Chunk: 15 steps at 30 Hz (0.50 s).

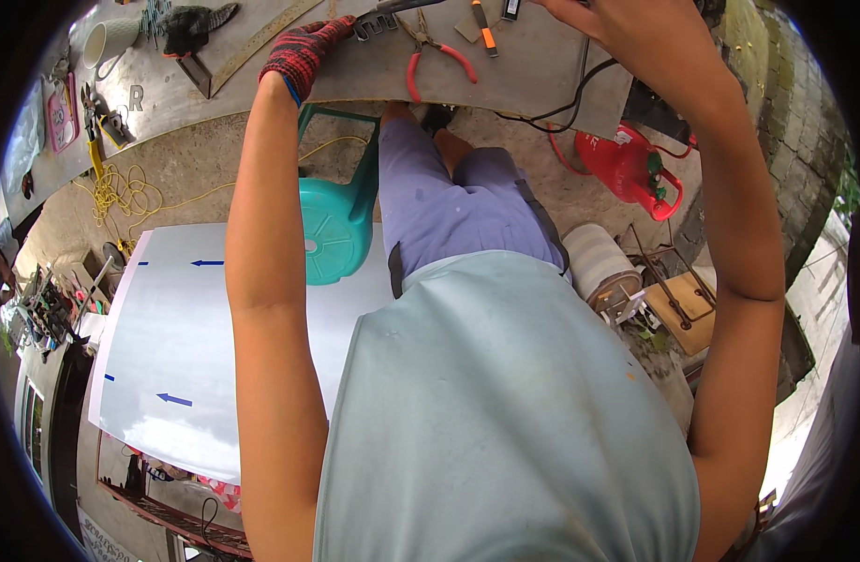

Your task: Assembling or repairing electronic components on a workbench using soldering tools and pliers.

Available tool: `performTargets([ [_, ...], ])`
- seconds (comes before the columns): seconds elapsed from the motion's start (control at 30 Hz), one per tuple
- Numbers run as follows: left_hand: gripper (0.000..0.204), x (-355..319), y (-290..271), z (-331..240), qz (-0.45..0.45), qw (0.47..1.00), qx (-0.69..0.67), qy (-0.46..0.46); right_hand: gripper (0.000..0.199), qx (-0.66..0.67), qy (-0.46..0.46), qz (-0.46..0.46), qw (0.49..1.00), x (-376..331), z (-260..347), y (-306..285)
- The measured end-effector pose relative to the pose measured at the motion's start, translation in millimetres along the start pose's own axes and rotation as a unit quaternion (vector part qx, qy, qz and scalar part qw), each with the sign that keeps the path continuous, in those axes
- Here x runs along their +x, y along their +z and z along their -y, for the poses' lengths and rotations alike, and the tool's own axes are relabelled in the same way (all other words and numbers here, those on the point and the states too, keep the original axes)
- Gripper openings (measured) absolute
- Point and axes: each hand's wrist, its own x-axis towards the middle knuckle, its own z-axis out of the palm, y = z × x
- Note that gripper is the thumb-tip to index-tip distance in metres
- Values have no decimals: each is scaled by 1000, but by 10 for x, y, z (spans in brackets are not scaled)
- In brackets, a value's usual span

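"Fingers (pixel 336 28) of the gloved left hand (pixel 303 56) are lying close together beside the toothed metal piece (pixel 374 26). Are they holding it?"

"I'm not managing to tell; the contact is hiding from view. Fingers of the bare right hand (pixel 622 33) are running out past the upper edge, so their hold isn't showing either."

"Where is the piece sitting?"

"At the worktop (pixel 552 94), just left of the red-handled pliers (pixel 420 39), with a dark rod-like thing (pixel 407 5) passing close by."

"How is it looking to handle?"

"It's looking light, stiff and hardly fragile, my guess. Smooth metal may be slipping under knitted fabric, so I'm favouring a pinch along its solid spine, keeping off the prongs."

"And containers?"

"A pale mug (pixel 116 39) is resting toward the worktop's left; whatever it's holding isn't showing. Below the worktop's right end, a red gas cylinder (pixel 617 169) is keeping its contents hidden inside its closed metal shell."
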Motion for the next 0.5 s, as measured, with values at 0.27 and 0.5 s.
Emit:
performTargets([
  [0.27,52,59,114,-123,16,999,-39,-8,29,169,209,-148,952,-501,-94,-217],
  [0.5,47,135,27,125,14,998,-55,-20,37,174,284,-339,880,-930,-730,483],
])
